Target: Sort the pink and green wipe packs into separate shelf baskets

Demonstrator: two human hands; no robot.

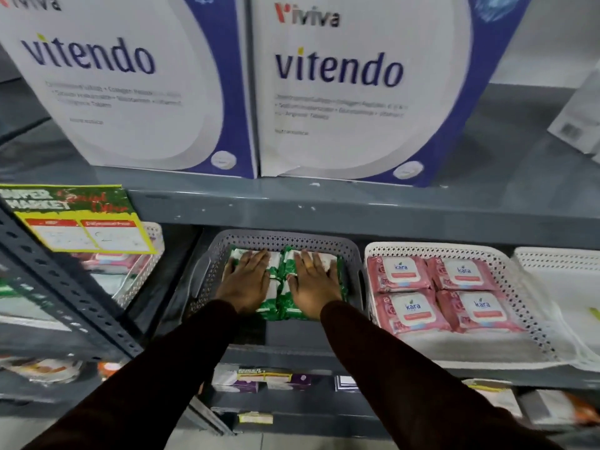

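Note:
A grey perforated basket (211, 254) on the middle shelf holds several green wipe packs (281, 303). My left hand (246, 280) lies flat on the left packs, fingers spread. My right hand (313, 284) lies flat on the right packs in the same way. Neither hand grips a pack. To the right, a white perforated basket (373, 251) holds several pink wipe packs (412, 311) laid flat in two rows.
Two large white-and-blue boxes (337, 92) stand on the shelf above. A yellow price sign (81, 219) hangs at the left over another white basket (143, 271) with pink packs. Another white basket (558, 264) sits at far right. A grey slotted upright (65, 280) slants at left.

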